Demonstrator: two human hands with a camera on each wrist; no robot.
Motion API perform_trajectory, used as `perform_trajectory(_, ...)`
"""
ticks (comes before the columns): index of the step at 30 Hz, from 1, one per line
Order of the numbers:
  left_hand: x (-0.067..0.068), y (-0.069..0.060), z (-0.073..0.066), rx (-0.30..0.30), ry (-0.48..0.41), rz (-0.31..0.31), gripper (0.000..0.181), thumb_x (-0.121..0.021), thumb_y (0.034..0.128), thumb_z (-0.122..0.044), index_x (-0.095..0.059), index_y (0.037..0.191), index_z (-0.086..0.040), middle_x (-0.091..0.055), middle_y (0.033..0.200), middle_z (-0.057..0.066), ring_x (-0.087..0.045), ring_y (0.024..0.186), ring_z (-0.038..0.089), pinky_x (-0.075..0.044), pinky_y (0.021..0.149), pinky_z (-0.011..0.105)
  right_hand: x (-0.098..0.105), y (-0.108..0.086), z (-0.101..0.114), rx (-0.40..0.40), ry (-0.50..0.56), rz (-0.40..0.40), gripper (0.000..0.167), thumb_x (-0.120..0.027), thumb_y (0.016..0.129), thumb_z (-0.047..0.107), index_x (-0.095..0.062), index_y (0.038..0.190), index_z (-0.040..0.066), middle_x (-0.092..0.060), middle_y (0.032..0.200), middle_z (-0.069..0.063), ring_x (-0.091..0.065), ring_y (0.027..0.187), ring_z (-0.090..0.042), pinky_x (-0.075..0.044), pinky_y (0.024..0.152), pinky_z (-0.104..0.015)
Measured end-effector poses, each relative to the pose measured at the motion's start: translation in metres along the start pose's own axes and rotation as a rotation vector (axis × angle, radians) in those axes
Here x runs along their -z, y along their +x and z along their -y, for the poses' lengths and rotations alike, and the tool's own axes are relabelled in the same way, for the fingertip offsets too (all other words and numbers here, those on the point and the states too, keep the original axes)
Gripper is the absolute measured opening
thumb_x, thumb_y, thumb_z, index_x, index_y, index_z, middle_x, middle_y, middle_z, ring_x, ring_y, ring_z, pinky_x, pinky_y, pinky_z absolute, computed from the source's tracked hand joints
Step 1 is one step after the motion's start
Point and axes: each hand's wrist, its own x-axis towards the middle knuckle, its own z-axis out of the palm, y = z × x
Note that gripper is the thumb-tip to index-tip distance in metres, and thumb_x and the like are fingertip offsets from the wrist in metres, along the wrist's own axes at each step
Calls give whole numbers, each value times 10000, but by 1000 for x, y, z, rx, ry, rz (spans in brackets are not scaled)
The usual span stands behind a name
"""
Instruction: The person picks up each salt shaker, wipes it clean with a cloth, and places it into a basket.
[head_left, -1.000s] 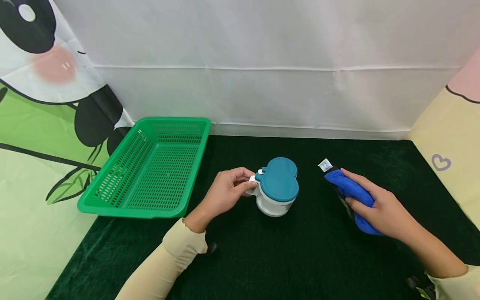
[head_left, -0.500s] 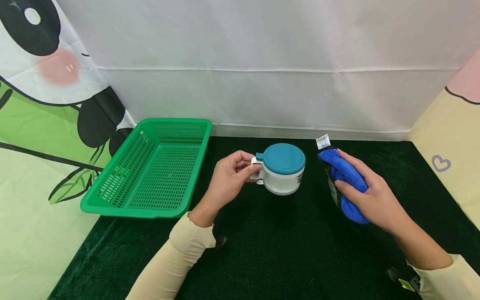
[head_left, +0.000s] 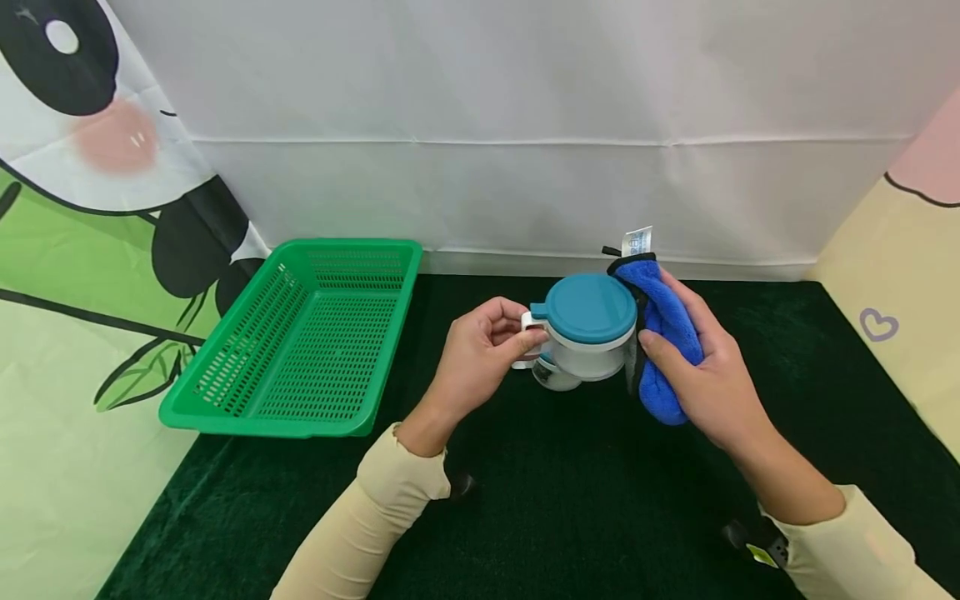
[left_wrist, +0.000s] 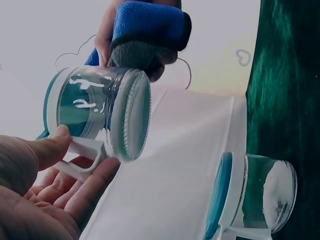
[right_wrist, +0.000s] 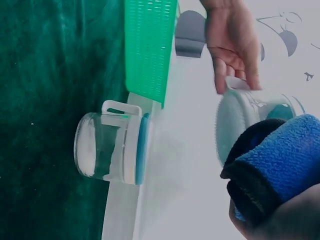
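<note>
My left hand (head_left: 480, 358) pinches the white handle of a glass seasoning jar (head_left: 591, 310) with a blue lid. In the left wrist view this jar is raised off the table, with white marks on its glass. A blue and grey cloth (head_left: 667, 325) with a white tag is gripped in my right hand (head_left: 716, 383), its edge against or very close to the jar's right side. Another blue-lidded jar (left_wrist: 260, 195) with white contents stands on the table. The held jar hides most of it in the head view.
A green perforated basket (head_left: 322, 350) stands on the left of the dark green cloth-covered table (head_left: 570, 500). Behind the table hangs a white backdrop (head_left: 525, 192), with printed cartoon sheets at both sides.
My left hand has raised the jar and moved it to the right, past the standing one. My right hand has brought the cloth leftward and up, to the jar's side.
</note>
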Motion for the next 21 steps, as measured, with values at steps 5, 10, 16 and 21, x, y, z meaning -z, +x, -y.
perform_trajectory(5,1,1,-4,-25,-14,-41,152,-704,984,-56,-632,1092,22,-743,1041,147,-758,930,235,-621,783,350,-9,-5,-13,21,-20,14,657,-564,1069,144,-263,1637,280,-383,1581,-127,-423,1365,-406,-382,1023,-735)
perform_trajectory(10,2,2,-4,-36,44,-47,150,-723,971,-68,-644,1077,3,-751,1017,115,-754,907,206,-618,787,327,-10,-9,-14,-4,-36,47,692,-575,1061,133,-232,1645,276,-371,1572,-158,-428,1346,-422,-414,992,-711)
perform_trajectory(16,-2,3,-1,-35,91,-24,178,-746,961,-108,-657,1080,-10,-755,1016,90,-744,890,172,-604,828,298,-6,-4,0,102,-72,-61,698,-596,1037,80,-294,1624,305,-424,1544,-53,-468,1313,-306,-445,999,-516)
perform_trajectory(21,-1,3,-5,-43,78,-61,183,-758,952,-107,-666,1076,-9,-753,1010,93,-746,887,184,-608,822,312,-10,-6,-14,26,-47,43,688,-566,1057,100,-236,1642,252,-400,1548,-139,-456,1328,-386,-441,1002,-644)
